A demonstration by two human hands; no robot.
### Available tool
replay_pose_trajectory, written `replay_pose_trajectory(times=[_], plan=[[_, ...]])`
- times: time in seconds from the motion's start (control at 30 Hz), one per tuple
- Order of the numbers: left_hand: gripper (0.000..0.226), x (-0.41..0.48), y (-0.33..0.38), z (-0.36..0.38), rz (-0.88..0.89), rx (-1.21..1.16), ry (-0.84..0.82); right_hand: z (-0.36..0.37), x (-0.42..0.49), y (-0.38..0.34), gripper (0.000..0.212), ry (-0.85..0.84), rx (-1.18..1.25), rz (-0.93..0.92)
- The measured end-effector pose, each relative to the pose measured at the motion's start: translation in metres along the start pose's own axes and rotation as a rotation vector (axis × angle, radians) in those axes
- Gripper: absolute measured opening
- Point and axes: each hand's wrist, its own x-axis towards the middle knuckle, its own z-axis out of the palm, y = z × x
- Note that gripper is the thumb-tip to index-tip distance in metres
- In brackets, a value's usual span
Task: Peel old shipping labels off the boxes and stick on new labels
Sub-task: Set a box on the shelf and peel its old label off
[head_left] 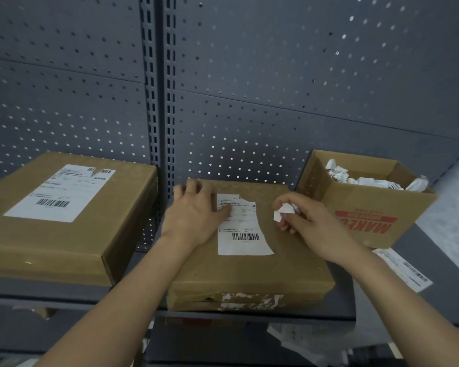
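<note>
A flat brown box (249, 271) lies in the middle of the shelf. On its top sits a white shipping label (243, 234) with a barcode; its upper right corner is torn away. My left hand (196, 210) lies flat on the box, fingers spread, thumb tip pressing the label's left edge. My right hand (305, 221) hovers to the right of the label and pinches a small torn scrap of white label (282, 211). A second flat box (64, 234) at left carries a label (59, 193) with a torn notch at its top edge.
An open carton (376, 207) with red print stands at the right, holding crumpled white label scraps (366, 178). A loose label sheet (403, 268) lies on the dark shelf (342, 303) in front of it. Grey pegboard (249, 88) closes off the back.
</note>
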Motion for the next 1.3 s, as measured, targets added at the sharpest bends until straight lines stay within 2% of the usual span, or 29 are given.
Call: replay_pose_trajectory(times=[0.07, 0.1, 0.27, 0.4, 0.5, 0.57, 0.63, 0.7, 0.77, 0.87, 0.97, 1.1, 1.27, 1.3], plan=[[0.06, 0.0, 0.0, 0.0, 0.001, 0.003, 0.001, -0.001, 0.001, 0.0, 0.057, -0.017, 0.0, 0.021], [0.06, 0.0, 0.0, 0.0, 0.0, 0.001, 0.001, -0.001, 0.002, -0.001, 0.058, -0.017, -0.013, 0.03], [0.059, 0.0, -0.001, 0.0, 0.0, -0.008, 0.007, 0.0, 0.007, 0.001, 0.035, -0.002, -0.076, 0.099], [0.059, 0.0, 0.0, 0.0, -0.003, -0.012, 0.004, -0.003, 0.004, 0.002, 0.012, -0.022, -0.052, 0.051], [0.06, 0.001, 0.0, 0.0, -0.003, -0.011, 0.007, -0.003, 0.004, 0.002, 0.04, -0.036, -0.043, 0.002], [0.059, 0.001, -0.001, 0.0, -0.004, -0.011, 0.009, -0.003, 0.004, 0.001, 0.045, -0.035, -0.038, -0.031], [0.059, 0.0, -0.001, 0.0, -0.005, -0.017, 0.006, -0.004, 0.001, 0.001, 0.037, -0.108, -0.049, -0.05], [0.059, 0.0, -0.001, 0.0, -0.005, -0.019, 0.003, -0.008, -0.003, 0.002, 0.017, -0.232, -0.063, -0.05], [0.059, 0.001, -0.001, 0.0, -0.008, -0.02, -0.002, -0.014, -0.007, 0.004, 0.026, -0.324, -0.084, -0.055], [0.06, 0.001, 0.0, 0.0, -0.01, -0.021, -0.003, -0.015, -0.011, 0.006, 0.032, -0.377, -0.123, -0.1], [0.06, 0.002, 0.0, 0.001, -0.013, -0.021, 0.001, -0.007, -0.011, 0.005, 0.027, -0.355, -0.156, -0.162], [0.06, 0.001, 0.0, 0.001, -0.009, -0.018, 0.009, 0.003, -0.009, 0.004, 0.032, -0.33, -0.197, -0.263], [0.06, 0.001, -0.001, 0.001, -0.008, -0.025, 0.016, 0.013, -0.001, -0.004, 0.032, -0.248, -0.414, -0.414], [0.06, 0.001, 0.0, 0.001, -0.009, -0.023, 0.014, 0.016, 0.001, -0.004, 0.026, -0.226, -0.458, -0.443]])
